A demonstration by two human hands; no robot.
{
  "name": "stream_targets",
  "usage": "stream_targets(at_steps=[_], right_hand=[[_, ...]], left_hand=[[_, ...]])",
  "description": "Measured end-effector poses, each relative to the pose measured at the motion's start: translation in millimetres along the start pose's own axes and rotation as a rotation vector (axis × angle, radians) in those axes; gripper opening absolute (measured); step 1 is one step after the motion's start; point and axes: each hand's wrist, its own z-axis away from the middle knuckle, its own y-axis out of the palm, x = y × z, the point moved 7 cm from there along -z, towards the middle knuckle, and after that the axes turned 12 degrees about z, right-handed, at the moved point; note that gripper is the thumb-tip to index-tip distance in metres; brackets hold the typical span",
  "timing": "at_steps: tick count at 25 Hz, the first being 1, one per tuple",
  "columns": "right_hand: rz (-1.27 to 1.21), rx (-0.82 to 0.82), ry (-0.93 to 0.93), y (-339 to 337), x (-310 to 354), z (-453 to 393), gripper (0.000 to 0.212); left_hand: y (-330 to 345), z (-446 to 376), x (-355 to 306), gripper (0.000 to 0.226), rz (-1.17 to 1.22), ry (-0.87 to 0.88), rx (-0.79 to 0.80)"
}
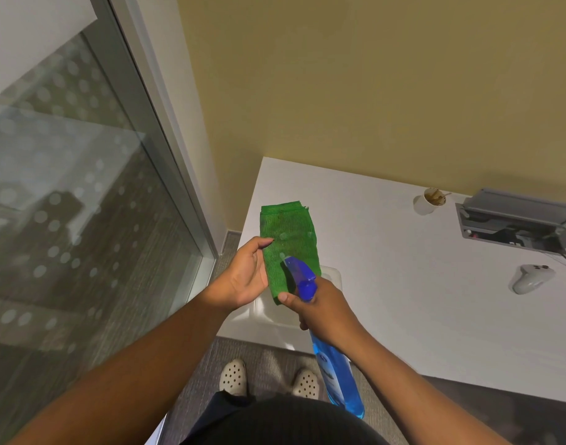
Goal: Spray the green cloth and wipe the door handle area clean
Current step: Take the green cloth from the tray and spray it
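A folded green cloth [288,234] lies flat across my left hand [248,277], which is held palm up above the corner of a white table [387,252]; my fingers support the cloth's left edge. My right hand [323,308] grips the neck of a blue spray bottle [338,374]. Its blue nozzle [299,271] points at the cloth from close range, and the bottle's body hangs down past the table edge. A few pale wet spots show on the cloth. No door handle is in view.
A glass door or wall panel [76,203] with a metal frame stands at my left. On the table are a used paper cup [429,200], an open cable box [516,220], a white controller [532,277] and a clear tray [275,313] under my hands.
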Motion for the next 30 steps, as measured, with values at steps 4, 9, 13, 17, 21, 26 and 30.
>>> stream_targets(at_steps=[4, 9, 13, 17, 21, 26, 30], right_hand=[[-0.005, -0.046, 0.005, -10, -10, 3, 0.03], [0.036, -0.05, 0.059, -12, -27, 9, 0.031], [0.011, -0.008, 0.062, -1, -30, 19, 0.027], [0.074, 0.039, 0.044, 15, -23, 22, 0.031], [0.05, 0.015, 0.053, 14, -26, 22, 0.03], [0.01, -0.074, 0.035, -13, -25, 18, 0.024], [0.049, -0.102, 0.011, -26, -15, 8, 0.024]], left_hand=[[-2, 2, -3, 0.049, -0.017, 0.019, -0.007], [-3, 3, -7, 0.05, 0.009, 0.036, -0.006], [-3, 3, -8, 0.049, 0.003, 0.042, -0.01], [-4, 2, -8, 0.049, 0.006, 0.043, -0.02], [-7, 1, -7, 0.049, -0.003, 0.047, -0.025], [-14, 0, -6, 0.05, -0.045, 0.048, -0.028], [-18, -1, 4, 0.051, -0.083, 0.011, -0.009]])
